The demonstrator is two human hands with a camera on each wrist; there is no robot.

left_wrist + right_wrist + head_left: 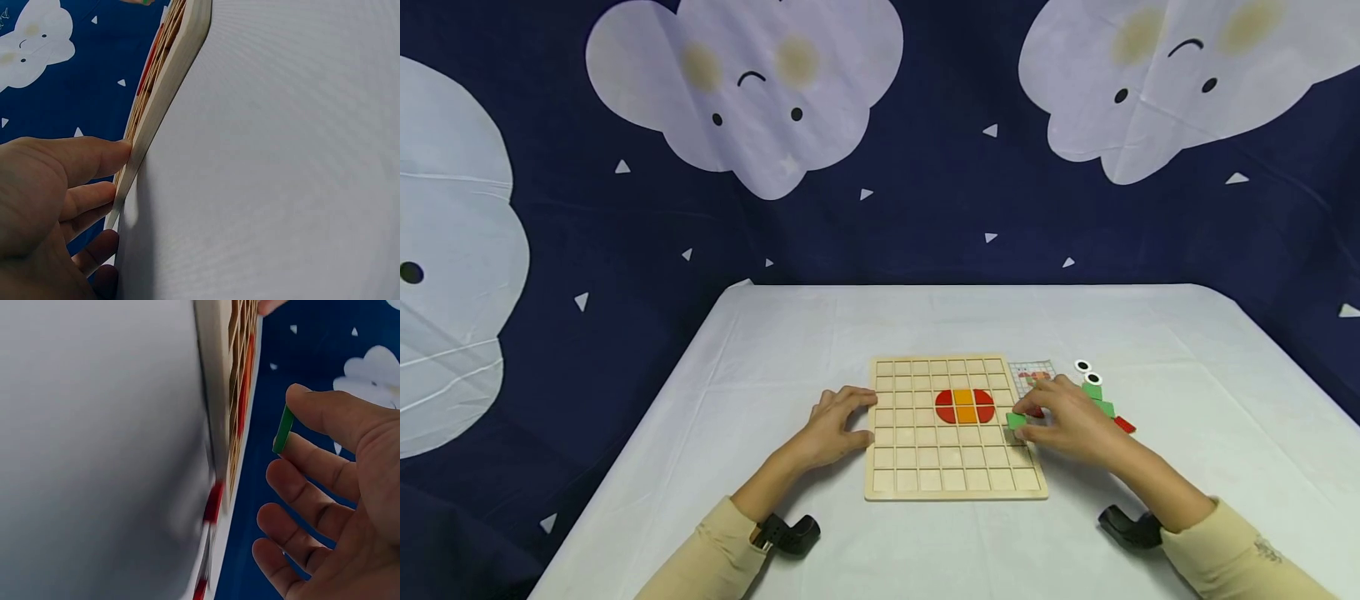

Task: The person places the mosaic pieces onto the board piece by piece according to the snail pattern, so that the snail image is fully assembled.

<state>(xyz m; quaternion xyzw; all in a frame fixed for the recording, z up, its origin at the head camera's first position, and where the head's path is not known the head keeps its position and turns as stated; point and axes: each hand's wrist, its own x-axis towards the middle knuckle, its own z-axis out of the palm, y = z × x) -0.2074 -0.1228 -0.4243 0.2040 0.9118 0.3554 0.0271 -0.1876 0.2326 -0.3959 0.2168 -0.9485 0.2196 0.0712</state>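
A square wooden grid board point(917, 458) lies on the table. Near its middle, red rounded tiles point(944, 407) flank two orange tiles point(964, 406), together forming an oval. My left hand point(835, 429) rests at the board's left edge; its thumb point(103, 156) and fingertips touch the wooden side without curling round it. Over the board's right edge, my right hand point(1071, 421) pinches a small green tile point(284, 430) between thumb and index finger. The other fingers of that hand are loosely bent, as the right wrist view shows.
A printed pattern card point(1028, 369) lies beside the board, partly hidden by the right hand. Beyond that hand are two white eye discs point(1082, 366), green tiles point(1103, 408) and a red tile point(1124, 425). White cloth point(820, 333) covers the table; a dark blue cloud-print backdrop point(925, 242) hangs behind.
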